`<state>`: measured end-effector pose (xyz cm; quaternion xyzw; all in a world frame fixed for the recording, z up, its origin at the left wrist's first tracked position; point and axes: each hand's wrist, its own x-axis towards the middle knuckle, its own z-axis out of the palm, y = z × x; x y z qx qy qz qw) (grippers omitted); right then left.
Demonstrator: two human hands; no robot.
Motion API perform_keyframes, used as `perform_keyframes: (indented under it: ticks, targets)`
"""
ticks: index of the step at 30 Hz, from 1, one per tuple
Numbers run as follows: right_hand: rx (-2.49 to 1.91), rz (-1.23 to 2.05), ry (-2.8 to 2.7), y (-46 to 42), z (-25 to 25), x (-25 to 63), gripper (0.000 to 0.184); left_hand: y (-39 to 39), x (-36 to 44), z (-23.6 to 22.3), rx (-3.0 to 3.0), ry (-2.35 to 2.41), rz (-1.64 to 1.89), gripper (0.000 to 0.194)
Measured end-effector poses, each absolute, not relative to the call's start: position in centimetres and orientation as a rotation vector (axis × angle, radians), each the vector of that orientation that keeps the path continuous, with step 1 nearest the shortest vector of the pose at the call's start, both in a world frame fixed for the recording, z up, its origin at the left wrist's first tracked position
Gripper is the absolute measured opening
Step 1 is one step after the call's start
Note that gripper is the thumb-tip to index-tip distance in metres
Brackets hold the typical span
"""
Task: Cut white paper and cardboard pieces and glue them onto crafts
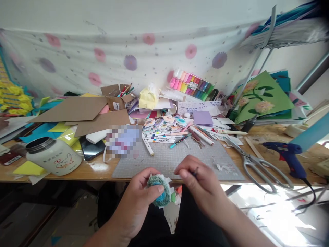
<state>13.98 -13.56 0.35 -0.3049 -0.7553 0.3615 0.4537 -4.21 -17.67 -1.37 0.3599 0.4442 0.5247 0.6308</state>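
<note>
My left hand is closed round a small round crocheted piece in green and blue yarn, with the thumb pressed on its front. White paper-like bits stick out behind the piece. Below it hangs a pointed whitish scrap with some green and orange near its top. To the right, apart from the piece, my right hand has its fingers pinched together. A small dark tip shows between those fingers, but what it belongs to is hidden. Both hands are in front of the table's near edge, above my lap.
A grey cutting mat lies ahead, with markers and paper cutouts behind. Large scissors and a blue glue gun lie right, their handles reaching past the edge. A wide bottle and a phone lie left.
</note>
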Motion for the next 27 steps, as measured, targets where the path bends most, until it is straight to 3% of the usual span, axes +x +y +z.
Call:
perform_keyframes:
  ticks: [4, 12, 16, 22, 27]
  targets:
    - [-0.838, 1.068, -1.849, -13.7, -0.1, 12.9, 0.014, -17.7, -4.2, -1.0, 0.961, 1.054, 1.143, 0.018]
    - [-0.823, 1.592, -1.584, -13.8, -0.8, 13.9, 0.025, -17.8, -3.9, 0.1, 1.130, 1.161, 0.942, 0.019]
    - [-0.911, 1.581, -1.575, -14.3, -1.1, 13.9, 0.020, -17.3, -3.8, 1.7, 1.367, 1.276, 0.830, 0.018]
    - [-0.923, 1.627, -1.080, -14.9, -1.9, 13.1, 0.017, -17.8, -4.4, 2.5, 1.223, 1.169, 0.922, 0.044]
    - [-0.930, 1.506, -0.906, -15.2, -2.7, 12.8, 0.020, -18.2, -4.0, 0.8, 0.954, 1.006, 1.141, 0.025]
